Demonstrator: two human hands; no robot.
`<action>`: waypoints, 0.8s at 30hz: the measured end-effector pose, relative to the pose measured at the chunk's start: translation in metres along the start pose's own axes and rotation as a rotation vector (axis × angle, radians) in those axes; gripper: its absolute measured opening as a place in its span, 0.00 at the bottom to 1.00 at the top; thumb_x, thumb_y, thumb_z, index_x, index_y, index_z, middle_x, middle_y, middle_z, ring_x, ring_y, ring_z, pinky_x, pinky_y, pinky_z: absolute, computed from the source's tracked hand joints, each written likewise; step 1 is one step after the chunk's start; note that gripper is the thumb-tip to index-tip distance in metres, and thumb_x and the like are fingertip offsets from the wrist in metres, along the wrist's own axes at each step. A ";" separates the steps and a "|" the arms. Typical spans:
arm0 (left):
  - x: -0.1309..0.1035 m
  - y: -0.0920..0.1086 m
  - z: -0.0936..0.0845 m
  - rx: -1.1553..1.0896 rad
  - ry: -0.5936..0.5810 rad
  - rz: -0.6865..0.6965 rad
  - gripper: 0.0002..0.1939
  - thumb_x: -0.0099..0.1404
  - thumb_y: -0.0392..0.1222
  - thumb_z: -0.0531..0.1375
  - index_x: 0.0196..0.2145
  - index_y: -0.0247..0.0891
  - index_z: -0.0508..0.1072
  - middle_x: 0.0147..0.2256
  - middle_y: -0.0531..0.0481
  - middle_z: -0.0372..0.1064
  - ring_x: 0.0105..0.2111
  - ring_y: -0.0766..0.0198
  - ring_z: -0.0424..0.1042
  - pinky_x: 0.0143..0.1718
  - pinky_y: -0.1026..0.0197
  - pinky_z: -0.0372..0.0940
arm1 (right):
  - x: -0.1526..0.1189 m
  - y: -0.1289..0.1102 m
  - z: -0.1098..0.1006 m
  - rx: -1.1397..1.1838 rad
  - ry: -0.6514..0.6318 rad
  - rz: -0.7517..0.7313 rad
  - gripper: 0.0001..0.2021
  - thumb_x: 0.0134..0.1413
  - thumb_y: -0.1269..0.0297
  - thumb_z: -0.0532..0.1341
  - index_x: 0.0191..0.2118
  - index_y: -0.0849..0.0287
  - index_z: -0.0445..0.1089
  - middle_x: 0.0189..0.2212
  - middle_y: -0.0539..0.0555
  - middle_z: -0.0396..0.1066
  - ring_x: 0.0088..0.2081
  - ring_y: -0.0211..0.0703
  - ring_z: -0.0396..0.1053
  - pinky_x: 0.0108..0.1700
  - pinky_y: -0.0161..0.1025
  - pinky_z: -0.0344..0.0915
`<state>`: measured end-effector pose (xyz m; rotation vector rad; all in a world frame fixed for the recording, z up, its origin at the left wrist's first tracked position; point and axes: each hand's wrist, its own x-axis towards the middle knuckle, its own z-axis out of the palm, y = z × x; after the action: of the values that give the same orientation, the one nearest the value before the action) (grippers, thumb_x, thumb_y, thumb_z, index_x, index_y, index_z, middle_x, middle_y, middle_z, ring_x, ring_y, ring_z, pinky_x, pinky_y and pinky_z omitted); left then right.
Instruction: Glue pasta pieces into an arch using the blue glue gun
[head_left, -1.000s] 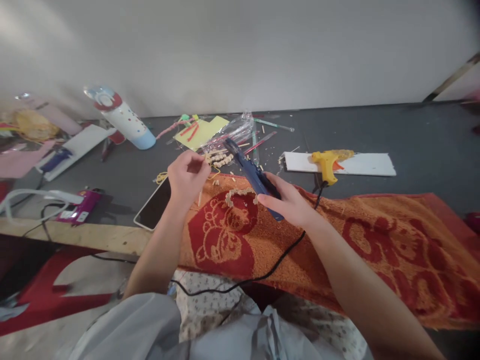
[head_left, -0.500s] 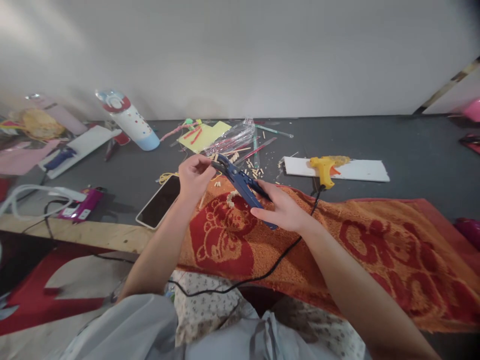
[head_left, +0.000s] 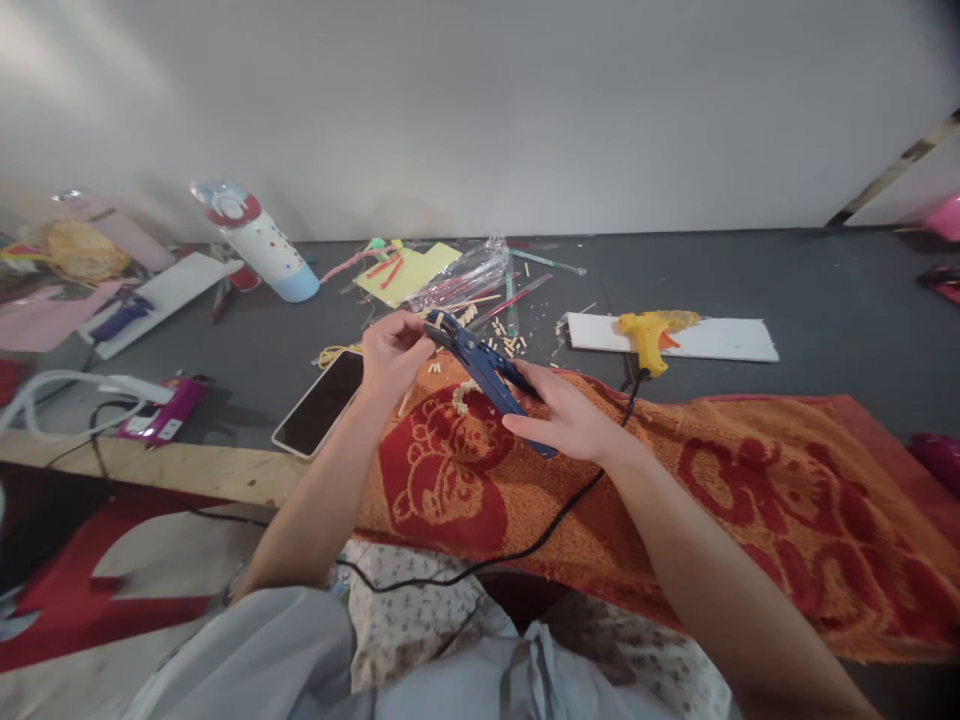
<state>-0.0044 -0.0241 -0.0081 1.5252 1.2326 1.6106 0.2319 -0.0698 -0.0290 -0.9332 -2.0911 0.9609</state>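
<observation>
My right hand (head_left: pixel 566 412) is wrapped around the handles of a blue plier-like hand cutter (head_left: pixel 484 372), whose head points up and to the left above the towel. At that head, my left hand (head_left: pixel 396 350) is closed in a pinch, its fingertips against the dark jaws. A small pale bit shows by the jaws; what the left fingers grip is mostly hidden. Under the tool, a curved row of pale little pieces (head_left: pixel 462 398) lies on the orange and red towel (head_left: pixel 540 500). Short cut stick pieces (head_left: pixel 510 342) are scattered just beyond.
A yellow glue gun (head_left: pixel 649 335) rests on a white board (head_left: pixel 735 340), its black cord crossing the towel. Left of my hands lie a phone (head_left: pixel 319 405) and a purple power strip (head_left: pixel 169 410). Behind are a bottle (head_left: pixel 262 245), yellow paper (head_left: pixel 409 272) and plastic wrapping (head_left: pixel 480 272).
My left hand has shifted very slightly to the right at the cutter's jaws. The right hand and the tool stay almost where they were.
</observation>
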 end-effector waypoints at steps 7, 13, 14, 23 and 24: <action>-0.002 -0.001 0.003 0.082 -0.063 -0.022 0.03 0.52 0.39 0.63 0.26 0.38 0.73 0.21 0.54 0.69 0.19 0.69 0.67 0.22 0.65 0.63 | 0.001 -0.003 -0.004 0.036 -0.005 0.037 0.25 0.57 0.46 0.59 0.53 0.58 0.64 0.48 0.61 0.72 0.49 0.57 0.71 0.52 0.53 0.65; 0.001 -0.009 0.002 0.154 -0.040 -0.015 0.10 0.54 0.47 0.66 0.25 0.40 0.71 0.20 0.54 0.67 0.21 0.67 0.67 0.23 0.63 0.62 | 0.002 -0.005 -0.006 0.042 -0.017 0.081 0.24 0.58 0.45 0.58 0.50 0.58 0.65 0.37 0.56 0.70 0.36 0.49 0.68 0.41 0.48 0.67; 0.001 -0.010 0.002 0.147 -0.024 -0.015 0.11 0.54 0.47 0.66 0.25 0.40 0.70 0.21 0.54 0.67 0.21 0.67 0.67 0.24 0.63 0.63 | 0.001 -0.005 -0.006 0.050 -0.019 0.085 0.23 0.58 0.45 0.58 0.50 0.58 0.65 0.37 0.56 0.71 0.37 0.50 0.68 0.41 0.48 0.67; 0.001 -0.009 0.002 0.056 0.012 -0.036 0.23 0.51 0.40 0.67 0.29 0.44 0.52 0.22 0.59 0.68 0.21 0.68 0.69 0.24 0.63 0.64 | 0.002 -0.002 -0.004 0.114 -0.019 0.102 0.21 0.59 0.49 0.57 0.51 0.58 0.67 0.49 0.59 0.72 0.52 0.57 0.69 0.54 0.53 0.64; 0.002 -0.009 0.002 0.081 0.006 -0.040 0.23 0.52 0.40 0.66 0.29 0.44 0.51 0.23 0.59 0.68 0.21 0.67 0.69 0.25 0.62 0.64 | 0.002 -0.001 -0.004 0.116 -0.017 0.109 0.21 0.59 0.50 0.57 0.52 0.58 0.67 0.50 0.59 0.72 0.52 0.57 0.69 0.55 0.53 0.64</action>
<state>-0.0044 -0.0185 -0.0160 1.5367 1.3379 1.5575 0.2335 -0.0674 -0.0258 -0.9908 -1.9923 1.1374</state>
